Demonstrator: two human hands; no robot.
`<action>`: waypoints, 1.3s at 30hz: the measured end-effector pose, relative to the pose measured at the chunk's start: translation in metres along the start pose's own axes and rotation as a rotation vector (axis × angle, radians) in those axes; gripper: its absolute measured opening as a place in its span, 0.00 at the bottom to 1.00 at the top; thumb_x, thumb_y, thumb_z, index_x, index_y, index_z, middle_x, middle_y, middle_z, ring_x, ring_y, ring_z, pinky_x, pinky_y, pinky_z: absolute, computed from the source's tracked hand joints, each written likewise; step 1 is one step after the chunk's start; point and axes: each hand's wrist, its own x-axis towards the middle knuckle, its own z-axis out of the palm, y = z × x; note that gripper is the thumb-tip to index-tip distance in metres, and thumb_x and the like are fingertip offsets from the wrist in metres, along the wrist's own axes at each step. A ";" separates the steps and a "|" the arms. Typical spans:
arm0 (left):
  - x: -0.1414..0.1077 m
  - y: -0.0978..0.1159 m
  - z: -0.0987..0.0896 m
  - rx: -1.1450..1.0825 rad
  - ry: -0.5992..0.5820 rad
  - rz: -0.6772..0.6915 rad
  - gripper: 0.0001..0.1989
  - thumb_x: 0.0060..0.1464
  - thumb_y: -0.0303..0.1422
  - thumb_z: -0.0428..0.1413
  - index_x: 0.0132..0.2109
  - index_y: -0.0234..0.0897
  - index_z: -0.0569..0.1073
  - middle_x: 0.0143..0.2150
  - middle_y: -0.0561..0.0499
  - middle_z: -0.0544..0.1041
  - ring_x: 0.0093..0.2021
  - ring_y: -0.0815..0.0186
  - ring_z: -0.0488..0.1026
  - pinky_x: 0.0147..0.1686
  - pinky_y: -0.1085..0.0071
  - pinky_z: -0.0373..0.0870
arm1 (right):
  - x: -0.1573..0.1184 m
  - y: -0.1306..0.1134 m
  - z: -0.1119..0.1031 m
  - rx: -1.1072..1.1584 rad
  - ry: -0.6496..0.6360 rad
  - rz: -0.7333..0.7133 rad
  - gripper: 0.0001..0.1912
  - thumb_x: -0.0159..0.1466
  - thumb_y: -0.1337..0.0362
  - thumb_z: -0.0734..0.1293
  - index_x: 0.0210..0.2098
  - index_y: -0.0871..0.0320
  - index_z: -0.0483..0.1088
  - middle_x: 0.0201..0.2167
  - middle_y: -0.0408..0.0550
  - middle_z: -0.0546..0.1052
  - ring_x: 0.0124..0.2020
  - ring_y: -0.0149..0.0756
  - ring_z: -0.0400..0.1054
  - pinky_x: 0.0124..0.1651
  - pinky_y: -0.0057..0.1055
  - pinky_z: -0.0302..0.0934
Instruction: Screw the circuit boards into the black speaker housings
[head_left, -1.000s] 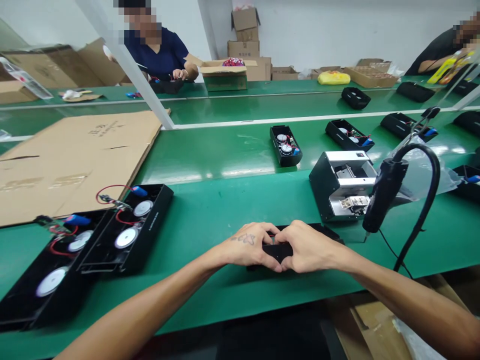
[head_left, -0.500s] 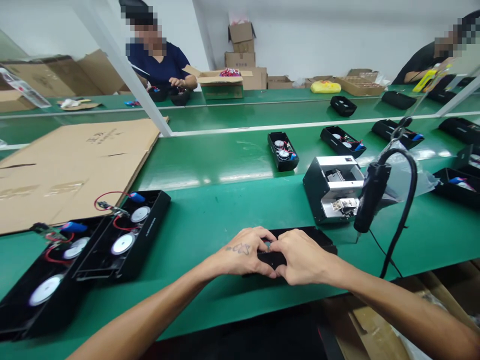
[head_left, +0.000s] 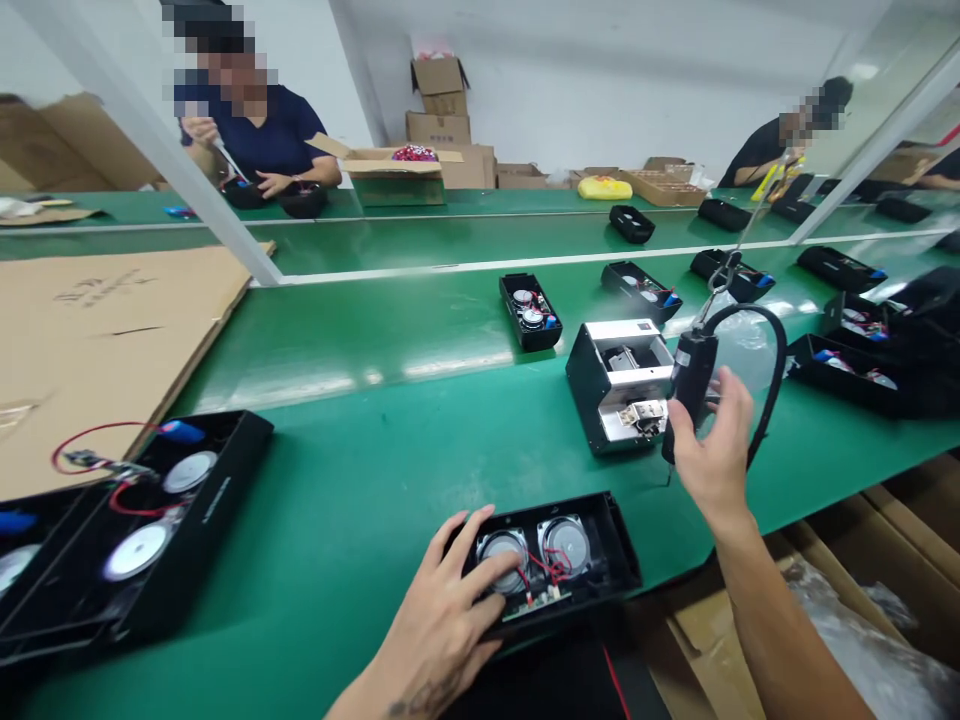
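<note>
A black speaker housing (head_left: 600, 560) lies open on the green bench near its front edge, with two round speakers, red wires and a small circuit board inside. My left hand (head_left: 457, 590) rests over its left end, fingers spread across the left speaker and the rim. At the right, my right hand (head_left: 712, 440) is at the hanging black electric screwdriver (head_left: 691, 375), thumb and fingers apart around its body; firm contact cannot be made out. Behind the housing stands a silver and black screw feeder (head_left: 622, 385).
More open housings (head_left: 240, 460) lie at the left, beside flat cardboard (head_left: 112, 320). Other housings (head_left: 531, 310) line the bench behind and at the right. Two people sit across the bench. A white post (head_left: 225, 225) slants at the left; cartons (head_left: 892, 540) are below right.
Both hands were together over the housing; my right hand has moved right and up to the screwdriver. My left hand has spread over the housing, whose inside now shows. The view has shifted right.
</note>
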 end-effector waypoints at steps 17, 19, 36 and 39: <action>-0.004 -0.012 0.036 0.002 0.255 -0.048 0.06 0.54 0.40 0.67 0.32 0.47 0.79 0.56 0.55 0.84 0.75 0.43 0.61 0.75 0.43 0.52 | 0.027 -0.026 -0.013 0.856 0.113 0.184 0.15 0.64 0.60 0.75 0.44 0.51 0.67 0.19 0.28 0.67 0.16 0.29 0.62 0.27 0.31 0.61; -0.005 -0.013 0.037 0.003 0.241 -0.057 0.06 0.54 0.40 0.67 0.33 0.47 0.79 0.57 0.55 0.84 0.75 0.42 0.60 0.75 0.42 0.52 | 0.040 -0.040 -0.011 0.876 0.156 0.132 0.14 0.64 0.61 0.74 0.45 0.52 0.67 0.19 0.28 0.68 0.16 0.28 0.62 0.27 0.30 0.61; 0.015 0.000 0.021 -0.057 0.231 -0.100 0.14 0.45 0.38 0.75 0.32 0.46 0.77 0.57 0.59 0.83 0.73 0.44 0.62 0.74 0.50 0.51 | 0.006 -0.063 -0.033 0.878 -0.364 0.267 0.14 0.65 0.60 0.77 0.44 0.53 0.71 0.19 0.32 0.68 0.15 0.28 0.60 0.21 0.29 0.57; 0.028 0.006 0.022 -0.023 0.222 -0.094 0.16 0.44 0.40 0.77 0.32 0.45 0.78 0.55 0.58 0.83 0.72 0.43 0.62 0.72 0.47 0.53 | -0.015 -0.086 -0.054 1.034 -0.292 0.179 0.14 0.69 0.62 0.75 0.51 0.49 0.71 0.20 0.31 0.67 0.15 0.27 0.59 0.20 0.28 0.57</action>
